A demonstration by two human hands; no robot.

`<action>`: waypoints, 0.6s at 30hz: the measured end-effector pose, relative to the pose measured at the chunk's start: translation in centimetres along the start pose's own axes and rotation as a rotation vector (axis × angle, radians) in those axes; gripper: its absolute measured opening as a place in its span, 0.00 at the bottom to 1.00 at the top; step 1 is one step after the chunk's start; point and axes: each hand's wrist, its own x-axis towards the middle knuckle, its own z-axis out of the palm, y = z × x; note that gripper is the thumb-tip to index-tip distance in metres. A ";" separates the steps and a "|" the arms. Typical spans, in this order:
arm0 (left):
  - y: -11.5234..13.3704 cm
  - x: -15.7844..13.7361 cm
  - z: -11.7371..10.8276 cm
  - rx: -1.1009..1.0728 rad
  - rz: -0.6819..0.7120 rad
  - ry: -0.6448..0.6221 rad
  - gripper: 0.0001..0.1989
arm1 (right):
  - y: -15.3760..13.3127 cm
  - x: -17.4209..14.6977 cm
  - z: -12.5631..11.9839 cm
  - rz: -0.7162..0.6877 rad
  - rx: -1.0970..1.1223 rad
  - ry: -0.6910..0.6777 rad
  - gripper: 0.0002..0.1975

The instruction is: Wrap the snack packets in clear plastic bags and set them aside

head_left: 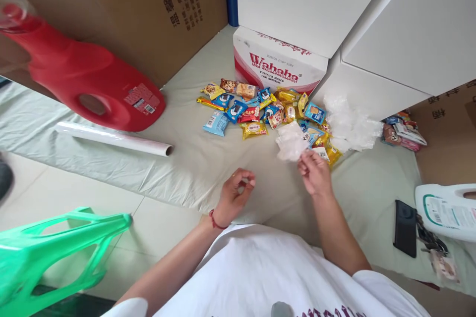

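Note:
My right hand [314,171] pinches the edge of a small clear plastic bag [292,141], crumpled and semi-transparent. This bag lies over the right front part of a heap of small wrapped snacks [253,114] in blue, yellow, red and brown packets. To the left, my left hand [236,190] hovers over the cloth near my body, fingers curled in and thumb tip close to the index finger; nothing shows in it. A red string bracelet is on that wrist. More clear plastic bags [351,124] lie in a pile right of the snacks.
Behind the snacks stands a Wahaha water carton [278,67] against white cabinets [316,0]. At left are a red detergent bottle [100,79], a roll of film [115,139] and a green stool [67,252]. On the right lie a phone [405,228] and a white bottle [448,210].

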 end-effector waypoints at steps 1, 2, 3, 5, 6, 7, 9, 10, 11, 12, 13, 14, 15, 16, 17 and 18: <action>0.5 0.8 0.9 -0.032 0.004 -0.004 0.14 | 1.1 -1.4 0.9 0.067 0.005 -0.051 0.19; 0.7 1.5 1.7 -0.055 0.004 -0.010 0.18 | 1.9 -2.5 1.6 0.122 0.004 -0.103 0.18; 0.8 2.2 2.5 -0.073 -0.008 -0.022 0.22 | 2.5 -3.4 2.1 0.163 0.000 -0.152 0.17; 0.5 3.4 3.7 -0.148 -0.078 -0.045 0.20 | 2.9 -4.2 2.5 0.208 -0.001 -0.215 0.17; 0.2 3.8 4.1 -0.206 -0.128 -0.039 0.18 | 2.8 -4.3 2.4 0.219 0.011 -0.218 0.16; -0.2 4.1 4.3 -0.269 -0.177 -0.021 0.16 | 2.6 -4.1 2.0 0.229 0.034 -0.202 0.16; -1.1 4.5 4.3 -0.386 -0.260 0.044 0.17 | 2.0 -3.4 0.9 0.245 0.104 -0.146 0.15; -1.5 4.7 4.1 -0.425 -0.289 0.072 0.17 | 1.8 -3.0 0.2 0.252 0.141 -0.122 0.14; -1.8 4.9 3.8 -0.446 -0.309 0.089 0.18 | 1.6 -2.6 -0.5 0.257 0.176 -0.101 0.14; -2.0 5.1 3.5 -0.451 -0.323 0.105 0.18 | 1.5 -2.2 -1.3 0.258 0.207 -0.081 0.13; -2.1 5.4 3.1 -0.435 -0.328 0.127 0.19 | 1.5 -1.9 -2.0 0.252 0.231 -0.061 0.12; -2.2 5.6 2.6 -0.385 -0.317 0.159 0.18 | 1.5 -1.7 -2.6 0.240 0.249 -0.042 0.12; -2.1 5.8 2.1 -0.302 -0.290 0.209 0.18 | 1.6 -1.5 -3.2 0.223 0.259 -0.026 0.12; -1.8 5.9 1.6 -0.190 -0.246 0.280 0.18 | 1.8 -1.5 -3.6 0.203 0.264 -0.015 0.12; -1.5 5.8 1.2 -0.063 -0.187 0.367 0.20 | 2.0 -1.4 -3.9 0.182 0.265 -0.008 0.12; -1.0 5.6 0.9 0.062 -0.121 0.456 0.22 | 2.1 -1.5 -4.0 0.165 0.264 -0.004 0.12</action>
